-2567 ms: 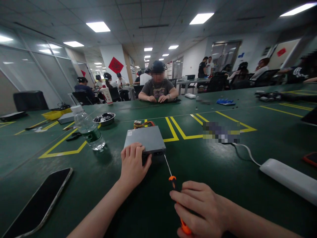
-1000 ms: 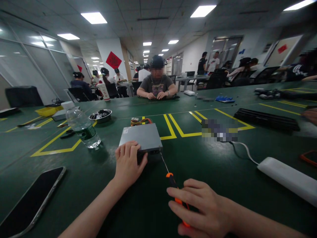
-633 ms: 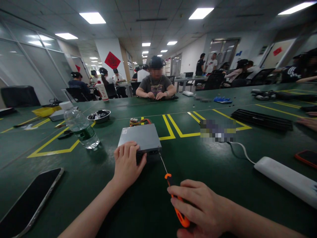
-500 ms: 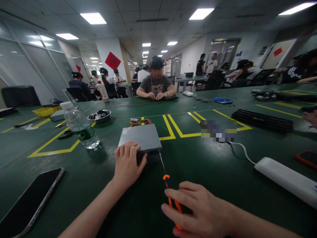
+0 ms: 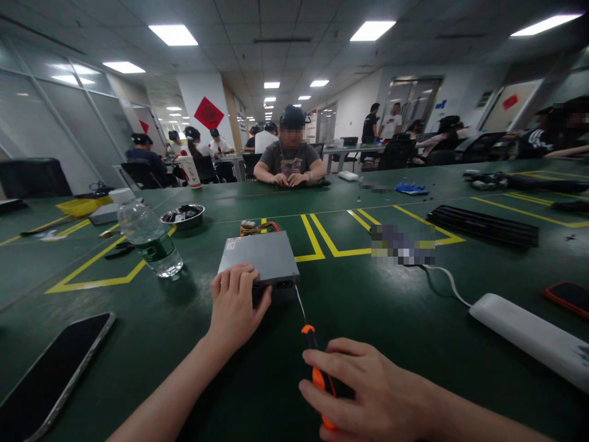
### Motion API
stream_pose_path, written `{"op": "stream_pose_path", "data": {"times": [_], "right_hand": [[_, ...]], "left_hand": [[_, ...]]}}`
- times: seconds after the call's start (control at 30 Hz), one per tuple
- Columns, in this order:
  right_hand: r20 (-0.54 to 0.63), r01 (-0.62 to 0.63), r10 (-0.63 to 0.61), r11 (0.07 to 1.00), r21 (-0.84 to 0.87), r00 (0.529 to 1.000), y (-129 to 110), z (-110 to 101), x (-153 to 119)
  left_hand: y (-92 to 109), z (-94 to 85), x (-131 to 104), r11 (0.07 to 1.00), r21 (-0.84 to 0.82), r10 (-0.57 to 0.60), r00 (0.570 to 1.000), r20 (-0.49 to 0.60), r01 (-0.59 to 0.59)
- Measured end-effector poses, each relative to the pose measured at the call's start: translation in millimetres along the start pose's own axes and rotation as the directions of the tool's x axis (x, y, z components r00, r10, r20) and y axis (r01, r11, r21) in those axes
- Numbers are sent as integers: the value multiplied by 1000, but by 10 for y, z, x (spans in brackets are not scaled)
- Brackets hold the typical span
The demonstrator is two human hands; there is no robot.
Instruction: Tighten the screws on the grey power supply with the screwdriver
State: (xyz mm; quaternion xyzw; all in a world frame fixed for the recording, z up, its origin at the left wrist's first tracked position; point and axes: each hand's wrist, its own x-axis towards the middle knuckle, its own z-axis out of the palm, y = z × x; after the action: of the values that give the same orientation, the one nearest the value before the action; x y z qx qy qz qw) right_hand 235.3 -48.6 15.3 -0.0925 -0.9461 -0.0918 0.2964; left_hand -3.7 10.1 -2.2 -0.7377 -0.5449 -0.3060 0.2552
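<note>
A grey metal box point(image 5: 264, 255) with a bundle of coloured wires point(image 5: 260, 228) at its far side lies on the green table point(image 5: 257, 380). My left hand point(image 5: 237, 304) grips the box's near left corner, fingers on top and thumb against the near side. My right hand point(image 5: 363, 383) is closed around the orange and black handle of a screwdriver point(image 5: 317, 365). The screwdriver's thin shaft points up to the near right corner of the box; whether its tip sits in a screw is too small to tell.
A water bottle point(image 5: 151, 239) and a metal bowl point(image 5: 183, 216) stand left of the box. A phone point(image 5: 53, 374) lies at the near left, a white power strip point(image 5: 529, 334) at the right. Across the table sits a person point(image 5: 291, 153).
The screwdriver handle has turned a little in my right hand, its orange and black parts now showing differently. My left hand stays on the box. The view has shifted slightly.
</note>
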Motion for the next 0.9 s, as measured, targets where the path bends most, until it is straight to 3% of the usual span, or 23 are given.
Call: {"op": "stream_pose_path", "data": {"times": [0.27, 0.47, 0.7, 0.9], "right_hand": [[-146, -12, 9, 1000, -18, 989, 24, 8, -27], [-18, 21, -21, 1000, 7, 1000, 29, 14, -6], [-92, 10, -9, 1000, 4, 996, 34, 60, -43], [4, 2, -2, 999, 44, 1000, 39, 42, -46]], "left_hand": [[-3, -7, 8, 1000, 3, 14, 1000, -9, -14], [0, 2, 0, 1000, 5, 17, 1000, -16, -17], [-7, 12, 1, 1000, -9, 10, 1000, -18, -10], [-10, 14, -1, 1000, -11, 5, 1000, -11, -5]]}}
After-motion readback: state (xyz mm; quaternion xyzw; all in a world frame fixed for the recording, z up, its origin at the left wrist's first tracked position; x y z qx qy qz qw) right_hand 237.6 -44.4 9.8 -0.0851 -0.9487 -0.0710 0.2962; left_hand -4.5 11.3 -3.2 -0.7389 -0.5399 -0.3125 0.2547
